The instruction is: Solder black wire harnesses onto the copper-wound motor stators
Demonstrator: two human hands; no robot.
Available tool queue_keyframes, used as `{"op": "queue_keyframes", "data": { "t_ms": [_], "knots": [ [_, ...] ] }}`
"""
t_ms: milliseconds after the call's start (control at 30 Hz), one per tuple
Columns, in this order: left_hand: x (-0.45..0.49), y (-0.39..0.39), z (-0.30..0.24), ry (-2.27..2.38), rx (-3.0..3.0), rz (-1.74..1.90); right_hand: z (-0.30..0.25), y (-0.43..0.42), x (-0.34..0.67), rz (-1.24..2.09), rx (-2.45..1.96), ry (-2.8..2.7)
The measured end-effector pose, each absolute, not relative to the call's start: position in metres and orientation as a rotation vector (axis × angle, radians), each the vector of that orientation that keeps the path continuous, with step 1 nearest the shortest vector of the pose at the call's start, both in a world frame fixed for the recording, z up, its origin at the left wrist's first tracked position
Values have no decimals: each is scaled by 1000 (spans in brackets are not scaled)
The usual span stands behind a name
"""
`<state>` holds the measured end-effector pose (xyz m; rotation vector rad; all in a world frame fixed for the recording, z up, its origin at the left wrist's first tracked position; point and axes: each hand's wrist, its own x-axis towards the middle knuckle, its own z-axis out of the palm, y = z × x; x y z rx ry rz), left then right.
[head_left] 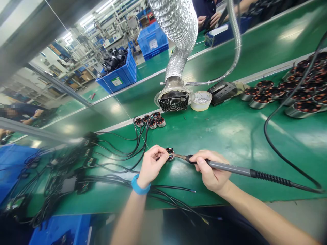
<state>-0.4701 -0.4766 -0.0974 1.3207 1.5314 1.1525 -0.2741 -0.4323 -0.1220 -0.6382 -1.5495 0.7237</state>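
In the middle of the green bench, my left hand (150,165), with a blue wristband, pinches a thin wire at a small round motor coil (170,150). A fine strand (127,115) runs down from the upper left to this hand. My right hand (213,172) grips a soldering iron (230,167) like a pen. Its tip reaches the coil, close to my left fingertips. My fingers partly cover the coil, so the exact contact point is hard to see.
Black cables (120,177) lie to the left. Small finished-looking coils (152,123) stand behind; larger coils (260,98) crowd the right. A fume extractor fan (173,101) hangs near a white tub (201,101). The iron's cord (276,143) loops at right. Other people sit beyond.
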Motion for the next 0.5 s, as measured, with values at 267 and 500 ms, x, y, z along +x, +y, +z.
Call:
{"op": "queue_keyframes", "data": {
  "t_ms": [267, 500],
  "knots": [
    [-470, -478, -98, 1531, 1320, 1161, -125, -434, -274, 768, -671, -1535],
    [-470, -477, -99, 1533, 1324, 1166, -125, -434, -275, 833, -682, -1508]
  ]
}}
